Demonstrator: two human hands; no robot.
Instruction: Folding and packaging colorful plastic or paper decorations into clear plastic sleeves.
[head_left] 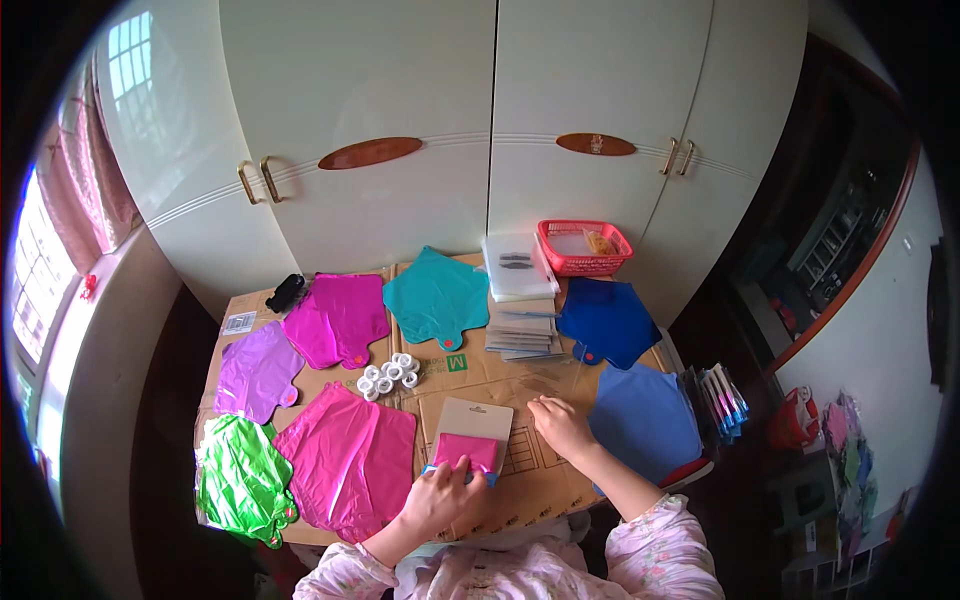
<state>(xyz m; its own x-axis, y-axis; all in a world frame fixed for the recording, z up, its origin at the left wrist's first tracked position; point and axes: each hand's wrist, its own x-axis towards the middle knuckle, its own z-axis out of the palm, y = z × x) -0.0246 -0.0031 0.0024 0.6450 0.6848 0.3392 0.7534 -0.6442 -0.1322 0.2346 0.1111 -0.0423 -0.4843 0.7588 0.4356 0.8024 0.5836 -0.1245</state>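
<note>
Left hand (437, 492) clamps folded pink foil (466, 451) against backing card (470, 425) near cardboard worktop (520, 480) front edge, steadying it; right hand (560, 425) rests loosely curled, empty, beside.

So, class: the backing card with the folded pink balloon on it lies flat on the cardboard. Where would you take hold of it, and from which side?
Probably by the bare far end of the backing card, coming from above the table's far side. The folded pink balloon covers the near half, where the left hand already rests, while the right hand lies beside it on the cardboard.
</note>
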